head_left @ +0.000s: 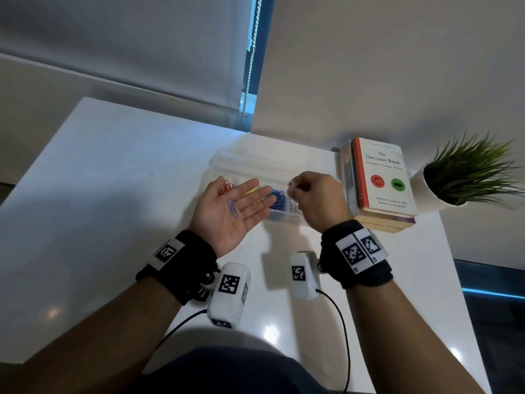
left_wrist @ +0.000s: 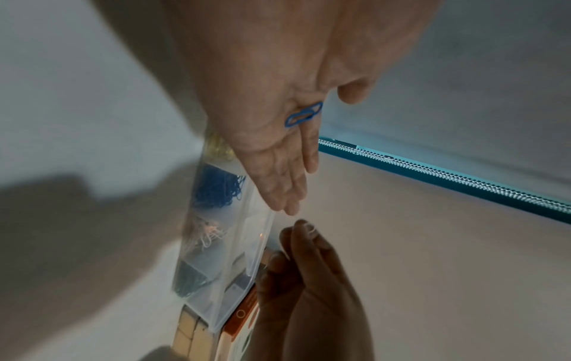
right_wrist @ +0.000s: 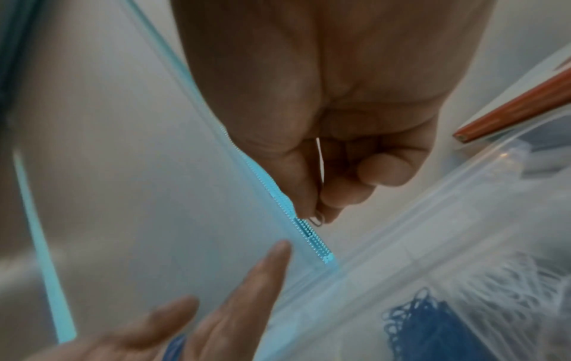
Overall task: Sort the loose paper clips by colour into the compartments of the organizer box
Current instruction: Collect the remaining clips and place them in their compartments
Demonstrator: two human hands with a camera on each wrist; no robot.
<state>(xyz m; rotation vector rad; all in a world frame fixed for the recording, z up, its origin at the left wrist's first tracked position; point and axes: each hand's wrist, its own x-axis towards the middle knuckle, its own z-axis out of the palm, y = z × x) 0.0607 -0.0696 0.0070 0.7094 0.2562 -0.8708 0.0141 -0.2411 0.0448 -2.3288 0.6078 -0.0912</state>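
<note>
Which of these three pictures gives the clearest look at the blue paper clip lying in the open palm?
The left wrist view: the blue paper clip lies close and sharp on the flat left hand. The head view shows the clip whole but small. The right wrist view shows only a blurred blue patch behind the fingers, likely the clip.

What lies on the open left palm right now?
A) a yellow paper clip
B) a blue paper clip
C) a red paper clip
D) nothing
B: a blue paper clip lies loose on the flat, upturned palm of the left hand, and the left wrist view shows it too.
</note>
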